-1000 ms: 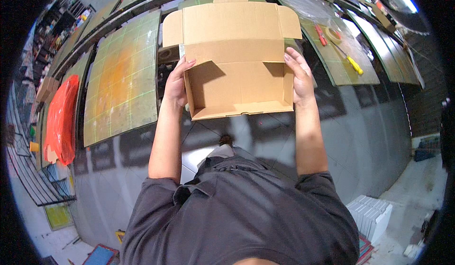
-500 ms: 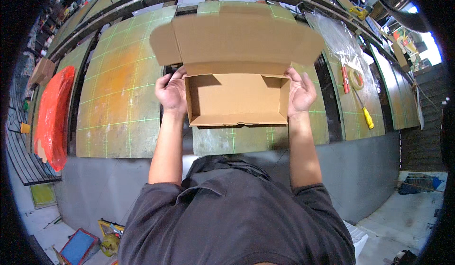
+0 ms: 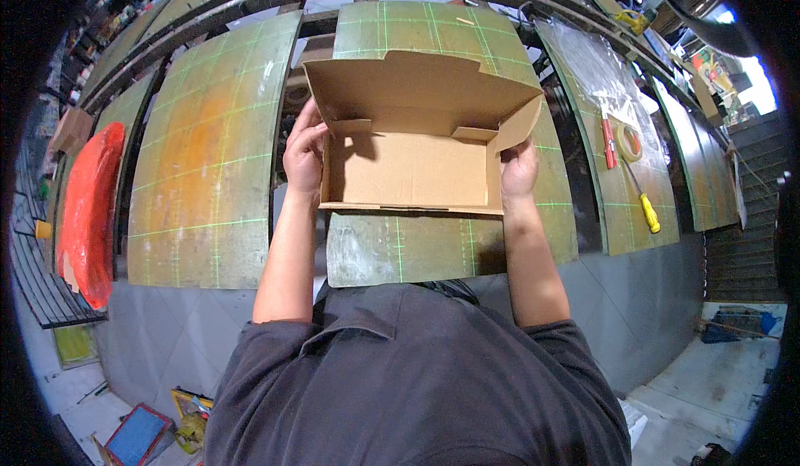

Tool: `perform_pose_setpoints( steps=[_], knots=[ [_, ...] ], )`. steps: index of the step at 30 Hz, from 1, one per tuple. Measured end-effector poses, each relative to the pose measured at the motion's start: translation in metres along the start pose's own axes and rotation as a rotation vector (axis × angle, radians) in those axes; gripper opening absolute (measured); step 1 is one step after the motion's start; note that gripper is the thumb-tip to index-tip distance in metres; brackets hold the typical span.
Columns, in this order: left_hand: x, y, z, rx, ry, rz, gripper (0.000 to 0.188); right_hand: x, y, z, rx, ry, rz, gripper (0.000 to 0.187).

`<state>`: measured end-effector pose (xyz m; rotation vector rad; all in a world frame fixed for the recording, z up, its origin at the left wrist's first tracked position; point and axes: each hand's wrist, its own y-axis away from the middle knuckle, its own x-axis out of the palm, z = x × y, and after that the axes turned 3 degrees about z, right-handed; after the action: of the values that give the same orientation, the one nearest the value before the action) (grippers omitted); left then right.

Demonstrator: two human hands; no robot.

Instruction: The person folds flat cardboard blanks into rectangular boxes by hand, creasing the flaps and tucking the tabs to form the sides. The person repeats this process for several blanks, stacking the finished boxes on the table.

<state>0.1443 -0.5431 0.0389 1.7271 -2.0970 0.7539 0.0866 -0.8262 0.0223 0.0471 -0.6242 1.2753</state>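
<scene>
A brown cardboard box [image 3: 408, 170] is held between my two hands above the middle board. Its lid [image 3: 417, 87] is still attached at the far side and stands raised, with the right side flap [image 3: 520, 122] bent inward. Nothing lies inside the box. My left hand [image 3: 304, 151] grips the left wall, its thumb in front and its fingers up by the lid's left corner. Around the right wall closes my right hand [image 3: 518, 166], its fingers partly hidden behind the right flap.
Green-lined boards [image 3: 208, 149] lie side by side on the bench. An orange-red plastic-wrapped bundle [image 3: 90, 212] rests at the left. To the right are clear plastic film [image 3: 583, 62], a tape roll [image 3: 625, 142], a red-handled tool [image 3: 607, 141] and a yellow-handled screwdriver [image 3: 649, 214].
The lid has swung up and toward me from lying back, and its side flaps have folded inward. Both hands have shifted slightly along with the box.
</scene>
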Motion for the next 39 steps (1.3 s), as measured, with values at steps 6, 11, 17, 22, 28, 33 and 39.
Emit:
perform_pose_setpoints(
  steps=[6, 11, 17, 22, 28, 33, 39],
  knots=[
    [-0.021, -0.006, 0.013, 0.062, 0.112, 0.278, 0.029, 0.005, 0.0, 0.008, 0.006, 0.03, 0.151, 0.028],
    [-0.018, -0.004, 0.01, -0.072, -0.147, 0.168, 0.024, -0.006, 0.004, 0.009, 0.064, 0.077, 0.154, 0.028],
    [0.0, 0.015, -0.031, -0.059, -0.884, 0.124, 0.045, 0.001, 0.006, 0.015, 0.183, 0.212, 0.068, 0.016],
    [0.056, 0.056, -0.054, 0.121, -1.253, 0.215, 0.055, 0.011, 0.01, 0.033, -0.028, 0.7, 0.046, 0.02],
    [0.045, 0.064, -0.029, 0.273, -1.397, 0.155, 0.054, 0.04, 0.038, 0.072, -0.116, 1.264, 0.243, 0.046],
    [0.045, 0.066, -0.03, 0.385, -1.381, 0.201, 0.053, 0.059, 0.058, 0.073, -0.237, 1.371, 0.386, 0.052],
    [0.041, 0.067, -0.03, 0.435, -1.379, 0.211, 0.049, 0.059, 0.059, 0.068, -0.234, 1.335, 0.365, 0.052]
  ],
)
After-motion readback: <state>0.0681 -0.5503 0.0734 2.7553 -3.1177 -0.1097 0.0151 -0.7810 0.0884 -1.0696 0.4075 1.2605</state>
